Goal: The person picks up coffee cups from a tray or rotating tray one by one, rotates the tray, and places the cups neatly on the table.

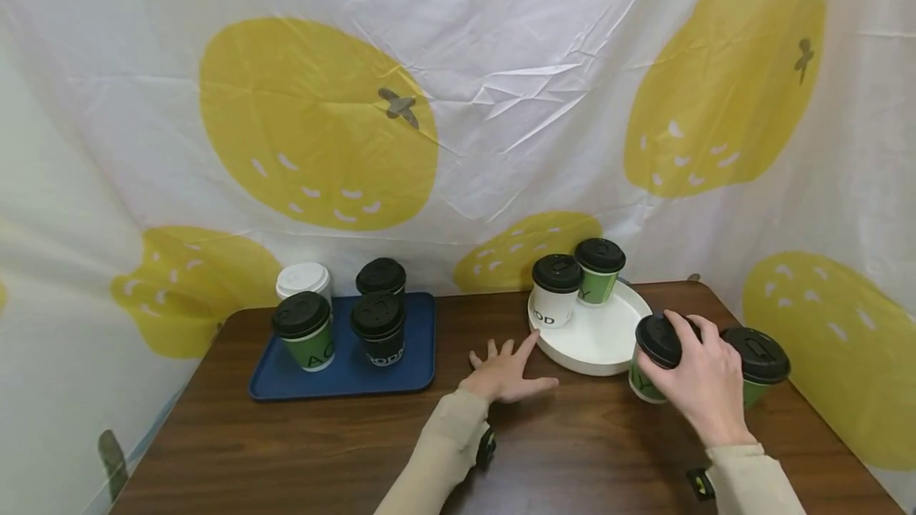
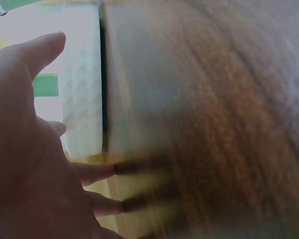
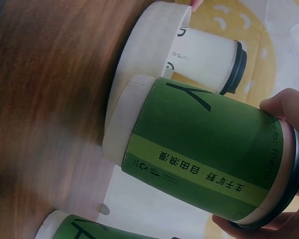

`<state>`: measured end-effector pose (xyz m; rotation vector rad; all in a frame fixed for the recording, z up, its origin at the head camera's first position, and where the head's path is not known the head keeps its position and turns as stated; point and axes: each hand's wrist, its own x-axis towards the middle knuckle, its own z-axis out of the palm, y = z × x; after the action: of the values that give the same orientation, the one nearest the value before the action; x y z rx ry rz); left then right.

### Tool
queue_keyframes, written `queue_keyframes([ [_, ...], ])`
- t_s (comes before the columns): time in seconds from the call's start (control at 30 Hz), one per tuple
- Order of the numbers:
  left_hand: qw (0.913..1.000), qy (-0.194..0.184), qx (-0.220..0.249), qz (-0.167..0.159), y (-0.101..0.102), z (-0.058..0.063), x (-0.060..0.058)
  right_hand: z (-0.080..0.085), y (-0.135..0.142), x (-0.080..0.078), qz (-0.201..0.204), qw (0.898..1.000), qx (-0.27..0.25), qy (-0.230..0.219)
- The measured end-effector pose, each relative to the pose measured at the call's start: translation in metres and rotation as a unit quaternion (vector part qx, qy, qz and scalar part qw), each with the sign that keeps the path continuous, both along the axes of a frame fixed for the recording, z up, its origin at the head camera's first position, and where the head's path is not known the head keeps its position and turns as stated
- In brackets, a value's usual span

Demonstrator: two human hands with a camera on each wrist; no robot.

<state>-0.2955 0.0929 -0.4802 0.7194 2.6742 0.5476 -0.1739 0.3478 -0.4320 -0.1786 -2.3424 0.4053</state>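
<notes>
My right hand [image 1: 697, 380] grips a green paper coffee cup [image 3: 204, 149] around its black lid, from above. In the head view that cup [image 1: 644, 384] is just right of a round white tray [image 1: 601, 360]. My left hand [image 1: 504, 376] is spread with straight fingers, one fingertip right at the tray's left rim. On the tray stand a white cup [image 1: 553, 308] and a green cup [image 1: 595, 284], both with black lids. Another green cup [image 1: 757, 364] with a black lid is behind my right hand, partly hidden by it.
At the left lies a blue rectangular tray [image 1: 422, 340]. It bears a green cup [image 1: 308, 344], two black cups [image 1: 379, 332] and a white-lidded cup [image 1: 304, 276]. A lemon-print cloth [image 1: 501, 62] hangs behind the wooden table [image 1: 322, 451].
</notes>
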Motion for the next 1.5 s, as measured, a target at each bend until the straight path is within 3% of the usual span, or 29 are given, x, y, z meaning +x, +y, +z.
queue_keyframes([
  [0.63, 1.0000, 0.003, -0.001, 0.002, 0.001, 0.000, 0.000, -0.020, 0.004, -0.001, 0.018, 0.999, 0.015, 0.040],
  [1.5, 1.0000, 0.009, -0.001, -0.002, 0.001, -0.003, -0.001, -0.030, 0.009, 0.001, 0.014, 0.999, 0.020, 0.038],
])
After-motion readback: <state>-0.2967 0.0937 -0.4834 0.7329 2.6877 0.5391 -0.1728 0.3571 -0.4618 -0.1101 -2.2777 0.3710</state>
